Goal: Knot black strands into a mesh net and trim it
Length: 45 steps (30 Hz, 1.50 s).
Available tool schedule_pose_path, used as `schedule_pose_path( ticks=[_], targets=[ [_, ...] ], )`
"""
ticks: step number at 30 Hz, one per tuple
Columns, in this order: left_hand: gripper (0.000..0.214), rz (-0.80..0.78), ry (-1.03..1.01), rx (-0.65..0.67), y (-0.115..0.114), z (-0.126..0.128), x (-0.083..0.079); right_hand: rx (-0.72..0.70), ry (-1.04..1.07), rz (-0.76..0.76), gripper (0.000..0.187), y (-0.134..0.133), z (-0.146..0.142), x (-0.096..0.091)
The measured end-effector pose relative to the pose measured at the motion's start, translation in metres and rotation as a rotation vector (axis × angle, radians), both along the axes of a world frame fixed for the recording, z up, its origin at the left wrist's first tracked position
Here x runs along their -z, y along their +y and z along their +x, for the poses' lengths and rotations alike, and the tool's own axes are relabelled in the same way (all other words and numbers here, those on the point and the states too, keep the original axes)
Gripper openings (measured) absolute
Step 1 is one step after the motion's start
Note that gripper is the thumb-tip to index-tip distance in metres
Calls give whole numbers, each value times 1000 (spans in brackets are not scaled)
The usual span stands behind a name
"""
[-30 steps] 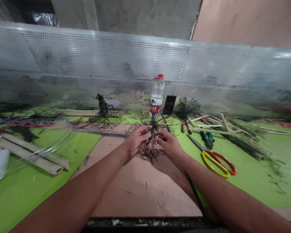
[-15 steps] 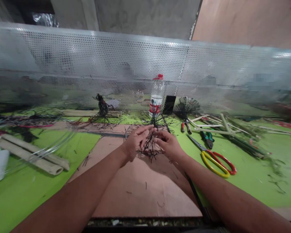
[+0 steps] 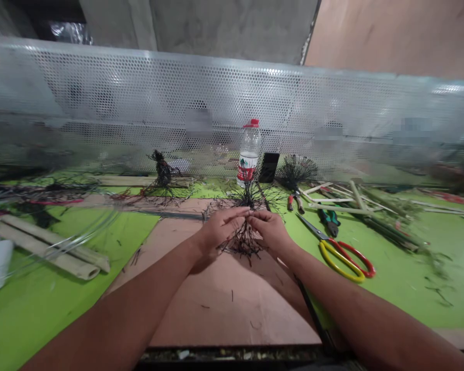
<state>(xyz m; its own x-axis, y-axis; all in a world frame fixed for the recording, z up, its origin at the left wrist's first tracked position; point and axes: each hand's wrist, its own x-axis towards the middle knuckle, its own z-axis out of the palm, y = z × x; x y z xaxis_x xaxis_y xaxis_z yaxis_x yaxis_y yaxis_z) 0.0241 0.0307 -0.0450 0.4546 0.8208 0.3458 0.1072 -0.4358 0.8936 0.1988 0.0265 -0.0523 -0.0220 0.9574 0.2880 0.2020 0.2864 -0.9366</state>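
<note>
Left hand (image 3: 219, 230) and right hand (image 3: 271, 230) pinched a bristling black wire bundle (image 3: 243, 243) over the brown board (image 3: 216, 304) on the green worktop (image 3: 402, 273), apparently mid-twist; any further turn would need a firm fingertip grip.

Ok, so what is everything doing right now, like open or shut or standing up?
Black twiggy bundle: held between both hands.
Left hand: pinching the bundle.
Right hand: pinching the bundle.
Clear plastic bottle with red cap: upright, capped.
Scissors with yellow and red handles: lying flat, blades shut.
Green-handled pliers: lying flat.
</note>
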Motion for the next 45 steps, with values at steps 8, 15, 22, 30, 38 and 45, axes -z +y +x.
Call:
schedule_pose_path(
  ticks=[8, 15, 22, 30, 38, 45],
  targets=[
    [47, 282, 70, -201, 21, -6, 2, -45, -22, 28, 17, 0, -1, 2],
    [33, 322, 256, -3, 20, -3, 1, -137, -53, 81, 17, 0, -1, 5],
    [15, 271, 118, -33, 26, -3, 6, -130, -51, 47, 19, -1, 0, 3],
    [20, -165, -154, -101, 14, -1, -4, -88, 87, 18, 23, 1, -3, 5],
    [16, -384, -425, 47, 13, -1, -3, -139, 99, 32, 25, 1, -4, 7],
    [21, -453, -430, 143, 14, -3, 0, -113, -26, 62, 24, 2, -1, 6]
  ],
)
